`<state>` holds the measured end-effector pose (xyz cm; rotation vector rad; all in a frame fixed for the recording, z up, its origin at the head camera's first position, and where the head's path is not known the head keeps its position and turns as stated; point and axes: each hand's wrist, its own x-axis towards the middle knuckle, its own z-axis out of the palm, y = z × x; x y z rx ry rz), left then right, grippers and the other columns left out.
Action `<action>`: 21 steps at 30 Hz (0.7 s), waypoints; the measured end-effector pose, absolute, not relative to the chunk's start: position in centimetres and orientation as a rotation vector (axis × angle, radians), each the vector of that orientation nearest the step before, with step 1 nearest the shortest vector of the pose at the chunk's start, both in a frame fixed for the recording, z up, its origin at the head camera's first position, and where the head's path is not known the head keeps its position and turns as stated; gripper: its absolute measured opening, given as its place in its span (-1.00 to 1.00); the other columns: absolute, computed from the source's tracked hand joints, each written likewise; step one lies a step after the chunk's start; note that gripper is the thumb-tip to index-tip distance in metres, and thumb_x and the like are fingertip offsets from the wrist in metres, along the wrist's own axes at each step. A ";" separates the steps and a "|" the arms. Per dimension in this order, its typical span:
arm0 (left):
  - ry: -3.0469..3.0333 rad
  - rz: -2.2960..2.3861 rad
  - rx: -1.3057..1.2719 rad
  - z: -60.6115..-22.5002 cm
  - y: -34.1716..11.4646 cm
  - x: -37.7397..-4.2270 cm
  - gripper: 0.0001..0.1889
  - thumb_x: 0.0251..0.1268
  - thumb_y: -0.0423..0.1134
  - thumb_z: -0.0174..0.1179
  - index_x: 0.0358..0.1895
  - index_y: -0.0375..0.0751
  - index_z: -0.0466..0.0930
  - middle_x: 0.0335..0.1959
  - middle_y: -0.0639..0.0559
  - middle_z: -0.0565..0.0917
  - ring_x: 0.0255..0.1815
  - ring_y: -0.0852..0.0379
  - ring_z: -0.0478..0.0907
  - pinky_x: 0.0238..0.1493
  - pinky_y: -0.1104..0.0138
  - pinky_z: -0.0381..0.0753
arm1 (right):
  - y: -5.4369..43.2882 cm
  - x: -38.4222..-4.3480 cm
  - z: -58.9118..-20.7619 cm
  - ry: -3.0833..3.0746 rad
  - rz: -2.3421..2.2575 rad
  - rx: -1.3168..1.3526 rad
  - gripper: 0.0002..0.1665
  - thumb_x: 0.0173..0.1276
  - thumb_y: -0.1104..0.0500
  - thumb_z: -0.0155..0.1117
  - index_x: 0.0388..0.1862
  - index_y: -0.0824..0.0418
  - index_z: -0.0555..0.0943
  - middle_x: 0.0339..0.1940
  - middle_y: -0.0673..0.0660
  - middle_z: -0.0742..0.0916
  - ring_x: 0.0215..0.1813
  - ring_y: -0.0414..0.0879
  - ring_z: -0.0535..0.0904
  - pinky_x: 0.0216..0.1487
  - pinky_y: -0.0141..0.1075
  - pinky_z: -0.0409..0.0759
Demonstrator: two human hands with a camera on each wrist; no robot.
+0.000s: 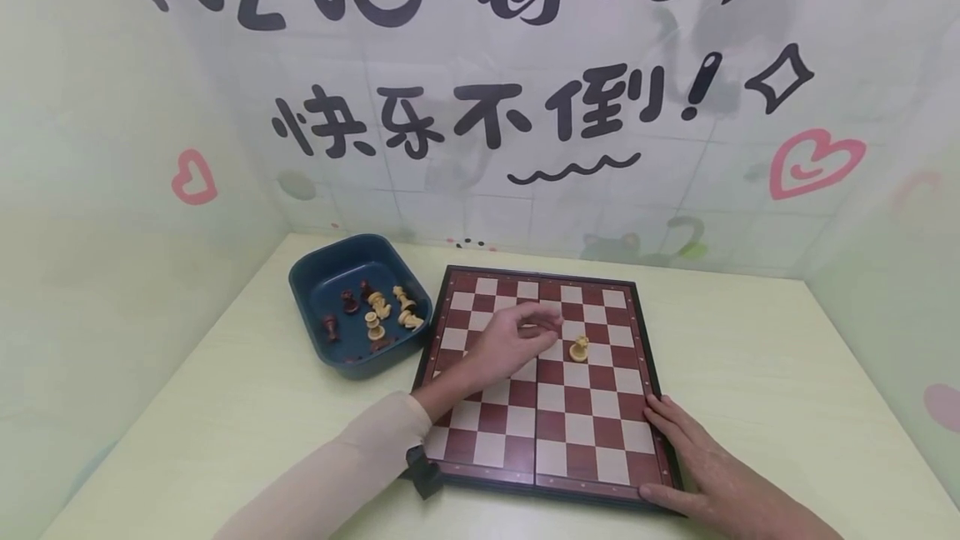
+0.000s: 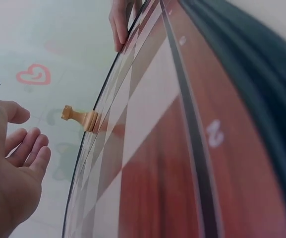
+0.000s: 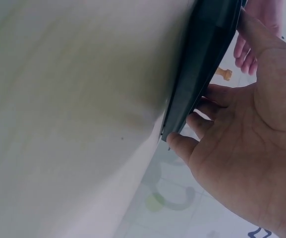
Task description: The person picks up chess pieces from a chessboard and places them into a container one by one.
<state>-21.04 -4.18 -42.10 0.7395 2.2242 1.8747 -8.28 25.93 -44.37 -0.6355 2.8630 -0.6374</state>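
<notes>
A cream chess rook (image 1: 578,349) stands upright on the right half of the red and white chessboard (image 1: 492,418). Just left of the rook, my left hand (image 1: 517,342) hovers over the board with loosely bent fingers and nothing in them. The left wrist view shows a gap between this hand (image 2: 16,163) and the rook (image 2: 82,118). My right hand (image 1: 701,461) rests against the board's near right corner, fingers along the right edge and thumb by the front edge. In the right wrist view its fingertips touch the board's dark side (image 3: 202,54).
A dark blue bin (image 1: 330,269) left of the board holds several cream and dark red chess pieces, among them a cream rook (image 1: 374,326). A small black object (image 1: 424,473) shows under the left sleeve. Behind the table (image 1: 742,340) hangs a printed backdrop (image 1: 465,215).
</notes>
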 end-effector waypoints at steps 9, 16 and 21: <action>2.173 1.891 0.715 -41.9 -3.1 -21.0 -0.56 0.43 -0.40 0.25 0.31 -0.47 0.48 0.18 -0.18 0.62 0.22 -0.11 0.57 0.19 0.36 0.54 | 25.9 -8.5 -44.4 2.865 -0.647 -0.654 0.18 0.31 -0.45 0.26 0.60 0.26 0.16 0.59 0.16 0.21 0.49 0.17 0.27 0.22 -0.06 0.56; 2.149 1.851 0.632 -42.3 -2.0 -20.9 -0.50 0.41 -0.38 0.28 0.35 -0.46 0.44 0.25 -0.14 0.58 0.30 -0.04 0.52 0.28 0.32 0.47 | 26.0 -8.3 -44.6 2.916 -0.651 -0.693 0.14 0.31 -0.41 0.31 0.59 0.27 0.20 0.58 0.13 0.24 0.48 0.15 0.28 0.23 -0.07 0.55; 2.187 1.808 0.627 -43.3 -1.5 -21.4 -0.53 0.39 -0.37 0.31 0.31 -0.43 0.49 0.19 -0.12 0.61 0.24 0.02 0.56 0.19 0.38 0.53 | 26.0 -8.2 -44.7 2.925 -0.659 -0.696 0.13 0.30 -0.40 0.32 0.58 0.26 0.22 0.58 0.11 0.25 0.47 0.13 0.29 0.24 -0.08 0.55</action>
